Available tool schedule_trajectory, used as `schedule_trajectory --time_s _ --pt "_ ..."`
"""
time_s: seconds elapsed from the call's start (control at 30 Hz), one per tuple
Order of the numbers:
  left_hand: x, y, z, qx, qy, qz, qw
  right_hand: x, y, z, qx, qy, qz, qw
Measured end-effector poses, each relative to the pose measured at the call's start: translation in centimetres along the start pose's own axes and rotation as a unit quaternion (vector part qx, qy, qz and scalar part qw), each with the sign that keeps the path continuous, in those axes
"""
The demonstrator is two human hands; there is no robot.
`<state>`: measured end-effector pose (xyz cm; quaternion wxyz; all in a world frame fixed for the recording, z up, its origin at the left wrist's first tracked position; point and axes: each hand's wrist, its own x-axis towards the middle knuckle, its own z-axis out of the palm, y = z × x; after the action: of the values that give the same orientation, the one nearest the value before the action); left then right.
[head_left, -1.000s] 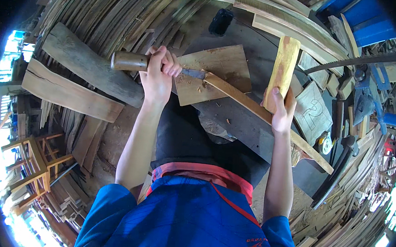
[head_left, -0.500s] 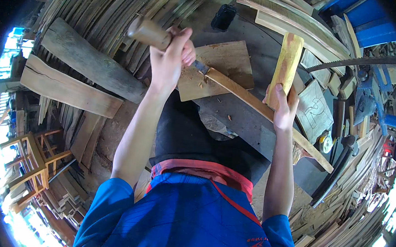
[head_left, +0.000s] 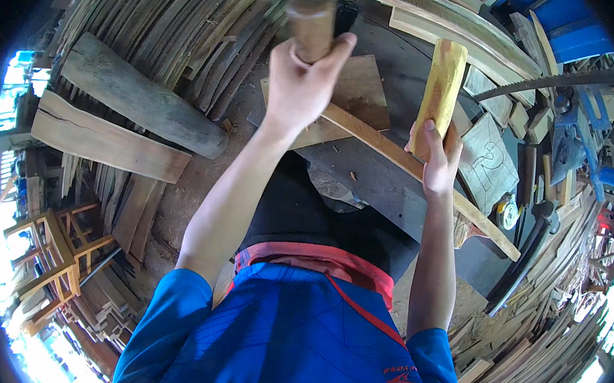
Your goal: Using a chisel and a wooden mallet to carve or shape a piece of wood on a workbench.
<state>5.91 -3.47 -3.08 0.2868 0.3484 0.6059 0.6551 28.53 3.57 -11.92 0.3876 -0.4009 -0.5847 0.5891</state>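
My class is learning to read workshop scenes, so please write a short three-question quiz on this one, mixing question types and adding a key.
1. Multiple choice: What does the right hand hold?
A) a yellowish wooden block
B) a saw
C) a tape measure

2. True or false: The left hand grips a wooden handle.

3. Fill in the blank: The flat board with a drawn outline lies to the ____ of the right hand.

Key: 1. A; 2. true; 3. right.

Blue short-sleeved shirt [head_left: 240,336] — red piping [head_left: 365,311] — black legwear [head_left: 277,214]
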Motion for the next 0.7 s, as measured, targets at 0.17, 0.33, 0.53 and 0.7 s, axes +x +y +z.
schedule_trajectory --time_s 0.17,0.33,0.53,0.7 --pt "0.7 -1.0 -3.1 -0.209 0.056 -0.006 0.976 0.2 -0.1 0.2 0.014 0.001 -0.005 1.000" --pt "0.6 0.2 -6.7 -0.357 0.052 -0.074 0.930 0.5 0.1 0.3 -0.010 -0.018 -0.041 0.999" --pt "-1.1 0.4 -8.9 0.060 -0.041 -0.159 0.985 0.5 0.5 -0.1 0.015 -0.012 -0.034 0.999" --pt "-3.3 0.2 -7.1 0.399 -0.181 -0.067 0.896 0.1 -1.0 0.6 0.063 -0.007 0.015 0.998"
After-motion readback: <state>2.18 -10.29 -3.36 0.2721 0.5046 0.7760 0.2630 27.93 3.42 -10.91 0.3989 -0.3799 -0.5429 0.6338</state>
